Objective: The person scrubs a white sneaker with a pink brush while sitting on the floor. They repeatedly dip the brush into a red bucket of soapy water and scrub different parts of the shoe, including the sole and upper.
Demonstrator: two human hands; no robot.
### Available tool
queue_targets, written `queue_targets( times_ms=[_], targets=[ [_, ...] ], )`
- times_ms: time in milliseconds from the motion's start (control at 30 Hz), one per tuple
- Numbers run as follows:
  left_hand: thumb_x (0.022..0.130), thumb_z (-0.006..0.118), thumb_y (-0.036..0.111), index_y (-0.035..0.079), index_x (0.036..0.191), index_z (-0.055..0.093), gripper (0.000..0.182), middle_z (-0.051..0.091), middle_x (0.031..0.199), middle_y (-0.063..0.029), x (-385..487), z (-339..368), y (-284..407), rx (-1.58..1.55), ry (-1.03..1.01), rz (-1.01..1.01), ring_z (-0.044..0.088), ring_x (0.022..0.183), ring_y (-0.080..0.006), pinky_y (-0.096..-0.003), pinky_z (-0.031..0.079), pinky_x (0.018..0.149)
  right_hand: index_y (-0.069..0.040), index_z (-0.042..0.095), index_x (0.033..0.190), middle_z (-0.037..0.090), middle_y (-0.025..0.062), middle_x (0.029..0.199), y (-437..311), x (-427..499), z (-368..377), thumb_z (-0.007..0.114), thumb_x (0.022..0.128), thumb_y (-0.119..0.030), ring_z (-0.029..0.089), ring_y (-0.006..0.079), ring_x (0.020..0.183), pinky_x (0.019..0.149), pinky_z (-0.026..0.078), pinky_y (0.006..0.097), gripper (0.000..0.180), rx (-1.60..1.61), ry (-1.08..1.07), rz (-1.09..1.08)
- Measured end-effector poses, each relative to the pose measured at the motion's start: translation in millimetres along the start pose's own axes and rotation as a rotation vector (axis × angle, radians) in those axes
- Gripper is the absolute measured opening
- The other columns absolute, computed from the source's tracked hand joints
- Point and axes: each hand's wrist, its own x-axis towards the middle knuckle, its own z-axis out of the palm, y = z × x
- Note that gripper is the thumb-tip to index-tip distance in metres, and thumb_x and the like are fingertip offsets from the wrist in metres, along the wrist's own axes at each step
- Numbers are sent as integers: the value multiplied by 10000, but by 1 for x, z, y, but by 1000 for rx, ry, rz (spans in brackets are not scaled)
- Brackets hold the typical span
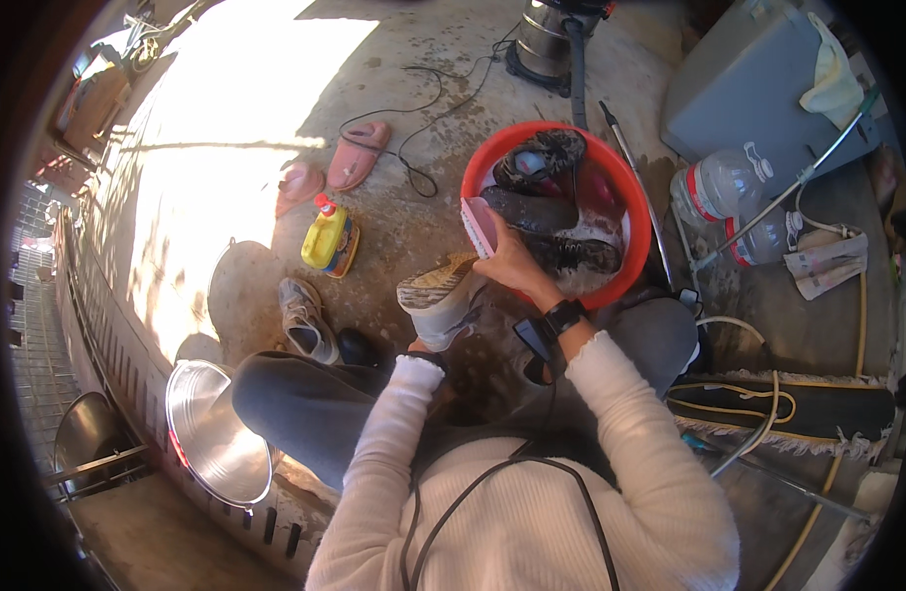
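Note:
My right hand (513,258) grips a pink scrub brush (481,227) with pale bristles, held over the left rim of a red plastic basin (640,229). Just below the brush, a sneaker (437,301) is tipped with its worn tan and white sole showing. My left hand (419,346) holds that sneaker from beneath, most of its fingers hidden by the shoe. Inside the basin, dark shoes (578,253) lie in sudsy water, one patterned shoe (553,153) at the far side. The bristles and the sole are apart.
A yellow detergent bottle (327,240), a grey sneaker (305,314) and pink slippers (358,156) stand left on wet concrete. A metal bucket (209,414) is by my left knee. A vacuum (549,48) with a trailing cord, water jugs (719,185) and a mop (785,384) lie beyond and right.

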Motion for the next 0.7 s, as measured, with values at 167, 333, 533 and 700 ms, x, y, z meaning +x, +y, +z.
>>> queue_targets(
  times_ms=[167, 333, 533, 700],
  targets=[
    [932, 699, 250, 148, 1589, 363, 745, 440, 1597, -85, 2, 4, 2, -196, 47, -42, 380, 1490, -252, -385, 193, 1256, -128, 263, 1622, 453, 144, 1534, -11, -6, -19, 793, 783, -136, 485, 319, 1356, 1147, 387, 384, 992, 697, -210, 345],
    [907, 714, 263, 158, 1610, 322, 811, 386, 1634, -75, 2, 8, -3, -546, -12, -41, 333, 1518, -246, -396, 163, 1269, -93, 208, 1641, 356, 136, 1617, 7, 3, -14, 816, 770, -96, 372, 243, 1464, 1194, 317, 341, 1062, 515, -175, 45],
    [878, 729, 305, 176, 1632, 273, 891, 311, 1674, -58, -5, -6, 1, -368, -116, 19, 260, 1551, -256, -406, 114, 1283, -62, 229, 1630, 402, 201, 1587, 20, 7, -7, 822, 737, -137, 385, 283, 1466, 1184, 322, 353, 1075, 385, -147, 18],
    [834, 747, 347, 202, 1638, 275, 943, 294, 1683, -52, 4, -9, 12, -219, -183, -36, 230, 1562, -265, -424, 102, 1285, -87, 259, 1633, 378, 118, 1612, 12, -1, -16, 757, 754, -12, 368, 214, 1464, 1183, 307, 316, 1013, 500, -241, 109]
  ],
)
